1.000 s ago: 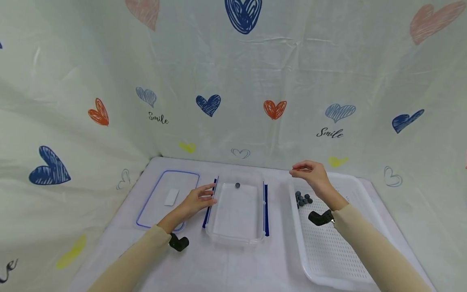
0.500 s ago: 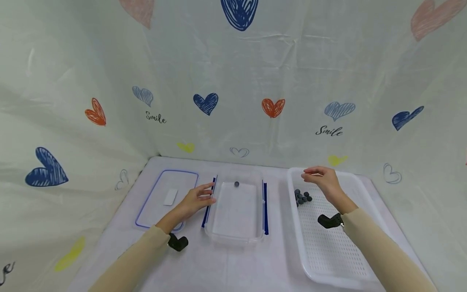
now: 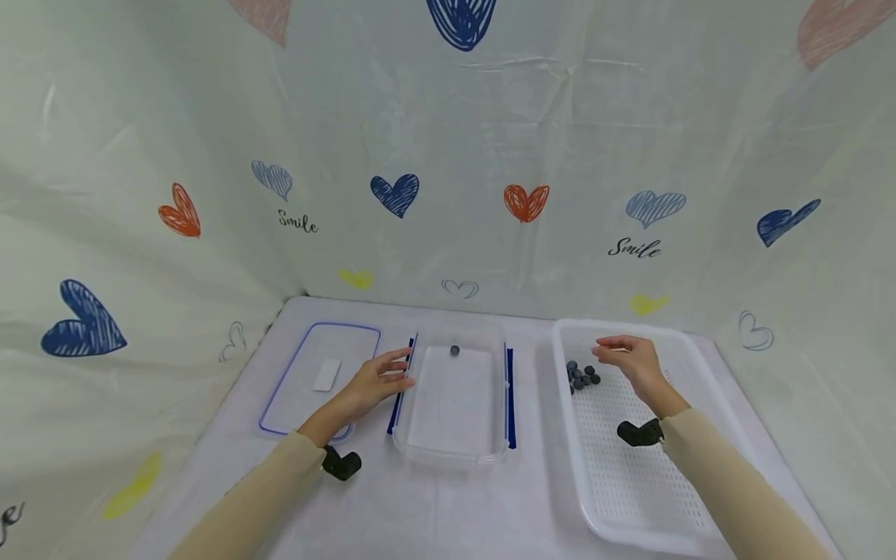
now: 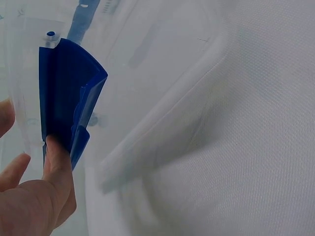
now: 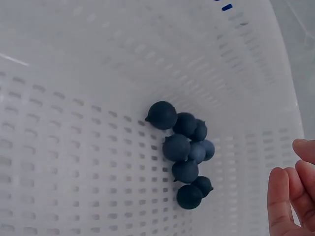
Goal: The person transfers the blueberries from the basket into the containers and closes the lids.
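A clear plastic box (image 3: 451,453) with blue side clips stands mid-table, a single blueberry (image 3: 455,351) near its far end. My left hand (image 3: 374,384) is at the box's left side, fingers spread. In the left wrist view one fingertip rests against the folded-out blue clip (image 4: 66,93). Over the far left part of a white perforated basket (image 3: 582,498) hovers my right hand (image 3: 637,365), nothing visible between its fingers. Several blueberries (image 5: 175,147) lie clustered along the basket's left wall, beside the right fingertips (image 5: 278,189) in the right wrist view.
Left of the box lies a clear lid (image 3: 343,340) with a blue edge, bearing a white rectangle (image 3: 327,375). The table (image 3: 448,513) has a white cover. A heart-printed curtain (image 3: 455,148) hangs behind and around it.
My right hand has moved right and down, from above the basket's far left rim to over its inside. The left hand has stayed at the box.
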The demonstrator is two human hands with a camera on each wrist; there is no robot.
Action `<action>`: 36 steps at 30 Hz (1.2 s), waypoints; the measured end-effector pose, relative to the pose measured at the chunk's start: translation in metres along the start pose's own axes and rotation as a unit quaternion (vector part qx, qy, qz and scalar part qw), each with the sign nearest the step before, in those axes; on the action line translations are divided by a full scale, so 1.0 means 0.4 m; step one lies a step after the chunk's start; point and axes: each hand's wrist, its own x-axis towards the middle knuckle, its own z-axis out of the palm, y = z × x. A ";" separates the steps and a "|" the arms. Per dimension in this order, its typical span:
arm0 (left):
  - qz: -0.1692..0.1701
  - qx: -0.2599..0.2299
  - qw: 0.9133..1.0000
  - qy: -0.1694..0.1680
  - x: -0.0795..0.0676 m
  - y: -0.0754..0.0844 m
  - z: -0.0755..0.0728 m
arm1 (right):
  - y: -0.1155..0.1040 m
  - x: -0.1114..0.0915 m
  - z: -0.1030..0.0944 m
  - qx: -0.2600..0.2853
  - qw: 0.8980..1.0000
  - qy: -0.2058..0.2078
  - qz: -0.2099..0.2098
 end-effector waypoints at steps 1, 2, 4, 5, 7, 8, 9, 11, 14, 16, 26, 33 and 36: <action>0.000 -0.001 1.000 -0.001 0.000 -0.001 0.000 | 0.008 0.000 -0.002 0.001 1.000 -0.001 0.003; 0.000 0.000 1.000 -0.001 0.000 -0.001 0.000 | 0.015 0.000 -0.004 0.001 1.000 -0.001 0.005; -0.002 0.000 1.000 -0.001 0.000 -0.001 0.001 | 0.028 0.002 -0.006 0.000 1.000 0.000 0.008; -0.002 0.001 1.000 -0.001 -0.001 0.001 0.001 | 0.034 0.003 -0.007 -0.001 1.000 0.000 0.010; -0.002 0.001 1.000 -0.001 -0.001 0.005 0.000 | 0.045 0.007 -0.007 -0.001 1.000 0.004 0.016; -0.001 0.002 1.000 -0.001 -0.001 0.007 0.000 | 0.049 0.009 -0.008 -0.002 1.000 0.005 0.017; -0.001 0.002 1.000 -0.001 -0.001 0.009 -0.001 | 0.053 0.011 -0.008 -0.002 1.000 0.007 0.019; -0.001 0.003 1.000 0.000 -0.001 0.012 -0.002 | 0.062 0.014 -0.009 -0.003 1.000 0.008 0.026; -0.001 0.002 1.000 0.001 0.000 0.011 -0.004 | 0.075 0.014 -0.011 -0.008 1.000 0.006 0.026; -0.003 0.003 1.000 0.001 0.000 0.008 -0.004 | 0.088 0.014 -0.012 -0.014 0.999 0.005 0.029; -0.004 0.000 1.000 0.001 0.002 0.000 0.001 | 0.138 0.013 -0.009 -0.009 1.000 -0.001 0.023; -0.005 -0.002 1.000 -0.004 0.004 0.001 0.002 | 0.149 0.011 -0.006 -0.018 0.999 -0.021 0.028; -0.005 -0.006 1.000 -0.006 0.005 0.002 0.001 | 0.158 0.016 -0.006 -0.012 0.999 -0.028 0.020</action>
